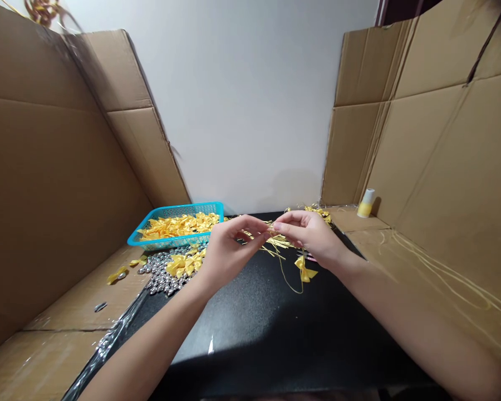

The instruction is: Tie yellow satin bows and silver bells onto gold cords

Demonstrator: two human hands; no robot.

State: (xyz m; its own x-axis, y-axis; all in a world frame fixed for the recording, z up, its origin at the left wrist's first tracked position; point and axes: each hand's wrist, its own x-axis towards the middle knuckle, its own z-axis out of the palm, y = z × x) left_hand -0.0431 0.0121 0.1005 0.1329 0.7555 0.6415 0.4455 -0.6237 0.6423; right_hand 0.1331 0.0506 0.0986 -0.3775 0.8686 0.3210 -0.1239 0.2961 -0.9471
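Both hands meet above the middle of the black table, fingertips nearly touching. My left hand [234, 245] pinches a thin yellow cord [284, 273] between thumb and forefinger. From the other side, my right hand [307, 234] pinches the same cord; the exact spot between the fingertips is too small to make out. The cord loops down below the hands to a yellow ribbon bow [304, 271], which hangs or lies under my right hand; I cannot tell which. Behind the hands lie cut yellow strands [278, 242], partly hidden by the fingers.
A turquoise basket [171, 244] of yellow bows stands at the back left. Silver beads [161, 275] and loose bows [186, 263] lie before it. Scissors [307, 256] show partly behind my right hand. A thread spool [366, 203] stands at right. Cardboard walls [442, 139] flank the black table [250, 334].
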